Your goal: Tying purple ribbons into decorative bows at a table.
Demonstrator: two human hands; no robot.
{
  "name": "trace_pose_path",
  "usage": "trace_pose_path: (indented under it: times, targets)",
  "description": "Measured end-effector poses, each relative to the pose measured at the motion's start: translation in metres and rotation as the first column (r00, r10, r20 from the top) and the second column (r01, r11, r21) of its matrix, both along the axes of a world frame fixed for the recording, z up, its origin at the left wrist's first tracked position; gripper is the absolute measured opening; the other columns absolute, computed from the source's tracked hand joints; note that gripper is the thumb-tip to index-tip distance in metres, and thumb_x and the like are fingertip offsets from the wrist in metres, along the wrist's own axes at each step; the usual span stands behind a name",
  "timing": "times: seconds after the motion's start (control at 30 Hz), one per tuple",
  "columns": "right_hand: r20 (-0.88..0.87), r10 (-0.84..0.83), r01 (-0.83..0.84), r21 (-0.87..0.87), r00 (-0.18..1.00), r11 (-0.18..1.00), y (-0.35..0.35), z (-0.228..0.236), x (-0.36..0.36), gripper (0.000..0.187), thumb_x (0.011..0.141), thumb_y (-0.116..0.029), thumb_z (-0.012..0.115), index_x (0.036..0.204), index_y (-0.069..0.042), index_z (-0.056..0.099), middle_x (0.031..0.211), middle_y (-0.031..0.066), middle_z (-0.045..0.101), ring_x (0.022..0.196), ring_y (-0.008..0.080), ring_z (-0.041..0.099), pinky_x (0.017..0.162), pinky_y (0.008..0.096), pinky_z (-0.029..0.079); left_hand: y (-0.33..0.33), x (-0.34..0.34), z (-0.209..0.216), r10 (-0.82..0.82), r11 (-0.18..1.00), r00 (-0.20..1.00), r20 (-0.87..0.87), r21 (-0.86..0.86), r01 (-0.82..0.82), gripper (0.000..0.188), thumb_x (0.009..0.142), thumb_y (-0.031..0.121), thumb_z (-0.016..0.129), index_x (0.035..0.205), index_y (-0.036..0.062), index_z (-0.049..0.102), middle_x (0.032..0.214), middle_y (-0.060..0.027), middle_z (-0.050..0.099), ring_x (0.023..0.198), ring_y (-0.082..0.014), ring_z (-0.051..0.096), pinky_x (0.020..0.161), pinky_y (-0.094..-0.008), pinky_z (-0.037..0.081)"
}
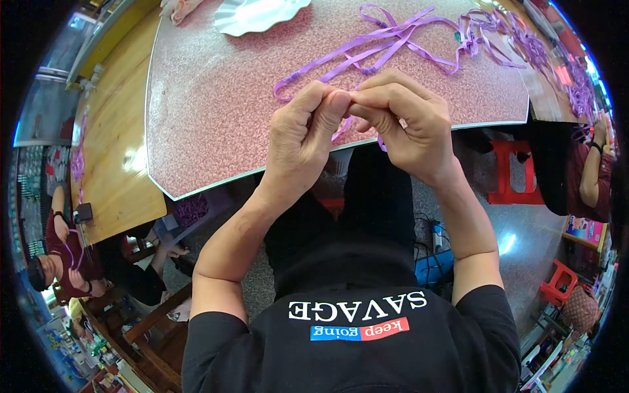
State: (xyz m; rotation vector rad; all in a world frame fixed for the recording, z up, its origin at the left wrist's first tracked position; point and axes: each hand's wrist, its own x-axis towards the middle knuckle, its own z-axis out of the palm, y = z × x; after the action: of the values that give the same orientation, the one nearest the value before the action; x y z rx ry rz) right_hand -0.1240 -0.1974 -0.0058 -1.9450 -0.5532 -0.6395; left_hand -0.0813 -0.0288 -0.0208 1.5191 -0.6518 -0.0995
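My left hand and my right hand meet fingertip to fingertip above the near edge of the table. Both are closed in a pinch on a narrow purple ribbon. Most of the gripped part is hidden by my thumbs and fingers; short lengths show just below them. Beyond my hands, a long loose purple ribbon lies in loops on the tabletop, with small darker purple knots or gathers along it.
The pink speckled tabletop has a pale, angled edge. A white scalloped dish sits at the far left, and tangled purple ribbons heap at the far right. Another person handles ribbon at left; a red stool stands at right.
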Motion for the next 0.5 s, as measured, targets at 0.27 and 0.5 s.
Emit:
trace_pose_path:
  times: [0.27,0.5]
  targets:
    - [-0.205,0.103,-0.017,0.382,0.973,0.924,0.016,-0.015,0.006,0.014,0.088,0.002,0.065,0.102,0.003,0.068,0.099,0.0096,0.064,0.078,0.0125,0.065,0.058,0.0219,0.057,0.012,0.013,0.007,-0.126,0.992,0.972,-0.198,-0.049,0.119,0.025,0.104,0.024,0.049,0.093,0.0031,0.059,0.069,0.0042,0.047,0.063,-0.0034,0.041,0.055,-0.0201,0.034]
    - [-0.277,0.068,0.048,0.39,0.958,0.92,0.018,-0.005,-0.004,0.017,0.089,0.0,0.066,0.105,0.002,0.066,0.101,0.0085,0.064,0.078,0.0099,0.064,0.059,0.0207,0.055,0.012,0.008,0.002,-0.056,0.998,0.998,0.017,0.034,0.056,0.025,0.104,0.024,0.048,0.095,0.0022,0.057,0.07,0.0039,0.045,0.064,-0.0039,0.04,0.056,-0.0212,0.034]
